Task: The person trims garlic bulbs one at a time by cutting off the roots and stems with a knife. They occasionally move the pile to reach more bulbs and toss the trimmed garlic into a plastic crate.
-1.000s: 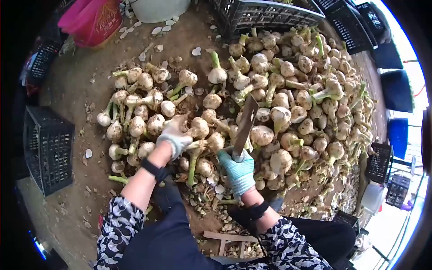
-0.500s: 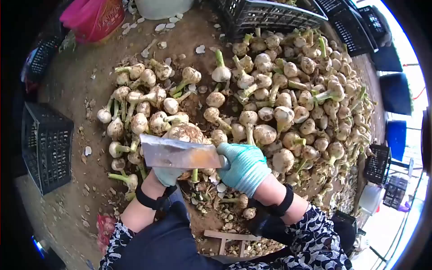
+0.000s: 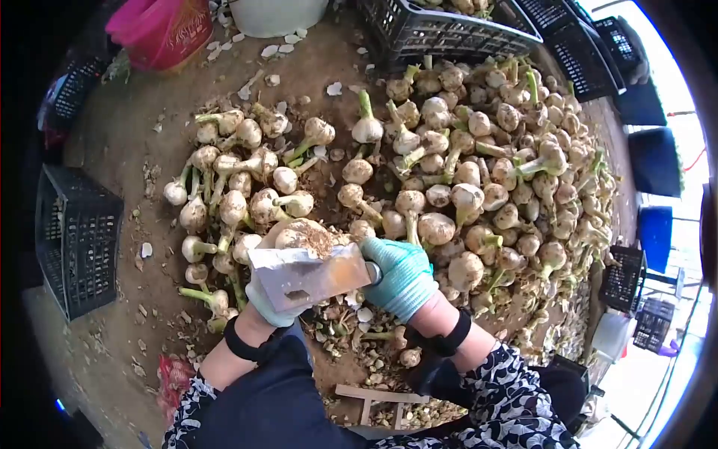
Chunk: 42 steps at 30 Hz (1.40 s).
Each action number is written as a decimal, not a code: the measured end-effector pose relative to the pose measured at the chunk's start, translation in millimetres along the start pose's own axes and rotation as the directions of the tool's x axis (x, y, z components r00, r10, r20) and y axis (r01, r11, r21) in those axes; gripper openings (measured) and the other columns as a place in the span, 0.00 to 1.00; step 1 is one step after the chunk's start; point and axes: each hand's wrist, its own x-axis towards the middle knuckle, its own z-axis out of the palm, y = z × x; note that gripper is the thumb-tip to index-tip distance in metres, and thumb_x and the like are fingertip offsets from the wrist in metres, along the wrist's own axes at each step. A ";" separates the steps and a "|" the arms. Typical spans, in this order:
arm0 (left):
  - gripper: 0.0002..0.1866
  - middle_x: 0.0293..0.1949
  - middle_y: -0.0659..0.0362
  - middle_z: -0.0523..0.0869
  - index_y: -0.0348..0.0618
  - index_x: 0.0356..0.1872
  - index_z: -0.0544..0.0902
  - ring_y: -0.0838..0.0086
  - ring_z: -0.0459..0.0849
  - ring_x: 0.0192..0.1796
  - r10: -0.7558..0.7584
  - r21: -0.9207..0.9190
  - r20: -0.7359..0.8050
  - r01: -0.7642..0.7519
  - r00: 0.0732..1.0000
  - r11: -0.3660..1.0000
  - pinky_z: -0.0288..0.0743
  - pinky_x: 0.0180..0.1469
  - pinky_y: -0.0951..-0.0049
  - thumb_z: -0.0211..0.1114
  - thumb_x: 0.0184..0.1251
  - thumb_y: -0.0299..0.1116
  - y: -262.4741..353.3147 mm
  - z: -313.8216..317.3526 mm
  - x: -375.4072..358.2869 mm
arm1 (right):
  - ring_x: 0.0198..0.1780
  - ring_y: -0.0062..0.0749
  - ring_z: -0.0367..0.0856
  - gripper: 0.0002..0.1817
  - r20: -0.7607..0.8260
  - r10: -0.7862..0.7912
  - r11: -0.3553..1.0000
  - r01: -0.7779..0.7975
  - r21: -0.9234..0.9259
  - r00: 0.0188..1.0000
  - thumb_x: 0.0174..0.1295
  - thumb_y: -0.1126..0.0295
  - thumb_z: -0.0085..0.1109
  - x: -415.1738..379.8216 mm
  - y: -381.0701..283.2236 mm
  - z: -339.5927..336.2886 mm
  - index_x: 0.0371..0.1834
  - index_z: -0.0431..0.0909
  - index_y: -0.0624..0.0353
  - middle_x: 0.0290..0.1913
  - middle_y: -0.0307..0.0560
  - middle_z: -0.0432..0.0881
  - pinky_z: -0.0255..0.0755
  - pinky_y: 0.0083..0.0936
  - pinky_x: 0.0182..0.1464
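My right hand, in a pale green knit glove, grips the handle of a broad cleaver. The wide blade reaches left across my left hand, which wears the same kind of glove. A large garlic-like bulb is held in my left hand, its brown root side facing up just beyond the blade. Much of the left hand's fingers is hidden behind the steel. Loose bulbs with cut green stalks lie on the ground right past my hands.
A big heap of bulbs spreads to the right. Black crates stand at the left and at the back, beside a pink bucket and a white bucket. A small wooden frame sits between my legs among trimmings.
The cleaver has dropped lower and tilted, its left end swinging down toward me. More of the held bulb now shows above the blade. My right hand has shifted slightly left.
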 end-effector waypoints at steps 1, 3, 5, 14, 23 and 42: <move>0.47 0.57 0.53 0.74 0.41 0.69 0.50 0.66 0.75 0.58 0.003 0.003 -0.002 -0.003 1.000 1.000 0.72 0.60 0.64 0.72 0.52 0.30 11.9 0.5 0.6 | 0.30 0.49 0.81 0.09 0.008 0.059 0.998 -0.059 0.001 0.998 0.48 0.66 0.60 -1.8 2.9 2.0 0.31 0.74 0.54 0.25 0.51 0.79 0.75 0.39 0.33; 0.41 0.52 0.52 0.76 0.38 0.63 0.60 0.66 0.78 0.53 0.330 0.349 -0.036 -0.298 0.943 0.889 0.76 0.55 0.65 0.72 0.47 0.32 40.1 3.8 2.8 | 0.30 0.48 0.82 0.07 0.109 0.380 0.920 -0.363 -0.148 0.919 0.52 0.68 0.59 1.2 27.3 1.4 0.32 0.77 0.56 0.26 0.52 0.82 0.77 0.36 0.34; 0.38 0.48 0.51 0.77 0.36 0.60 0.63 0.65 0.80 0.47 0.467 0.546 -0.079 -0.354 0.881 0.759 0.78 0.51 0.68 0.71 0.47 0.34 52.5 -1.0 11.1 | 0.24 0.29 0.79 0.05 -0.056 0.511 0.858 -0.504 0.099 0.858 0.56 0.70 0.61 -3.0 57.6 3.3 0.32 0.79 0.59 0.22 0.44 0.80 0.75 0.24 0.29; 0.18 0.34 0.60 0.83 0.44 0.45 0.78 0.71 0.80 0.32 -0.450 -0.884 -0.180 0.057 0.874 0.465 0.76 0.42 0.65 0.64 0.62 0.47 -0.6 -12.2 53.6 | 0.28 0.18 0.77 0.06 -0.096 0.416 0.649 -0.222 0.727 0.904 0.52 0.74 0.67 -17.3 -40.0 73.1 0.32 0.79 0.56 0.25 0.38 0.81 0.74 0.16 0.31; 0.24 0.33 0.54 0.79 0.42 0.48 0.75 0.66 0.79 0.35 -0.163 -0.918 0.076 0.133 0.984 0.374 0.77 0.45 0.60 0.61 0.60 0.51 41.5 32.3 63.0 | 0.24 0.27 0.74 0.08 0.052 0.613 0.531 -0.460 0.711 0.788 0.53 0.67 0.60 -38.3 11.1 170.4 0.31 0.75 0.60 0.23 0.42 0.77 0.71 0.26 0.29; 0.17 0.50 0.57 0.81 0.53 0.46 0.82 0.64 0.76 0.57 -0.283 0.971 0.008 -0.075 0.959 -0.225 0.67 0.64 0.63 0.59 0.55 0.24 3.4 -76.8 141.7 | 0.28 0.12 0.73 0.06 0.266 0.720 0.219 -0.574 0.789 0.641 0.54 0.74 0.64 -23.2 15.1 78.9 0.31 0.77 0.60 0.25 0.31 0.77 0.68 0.12 0.31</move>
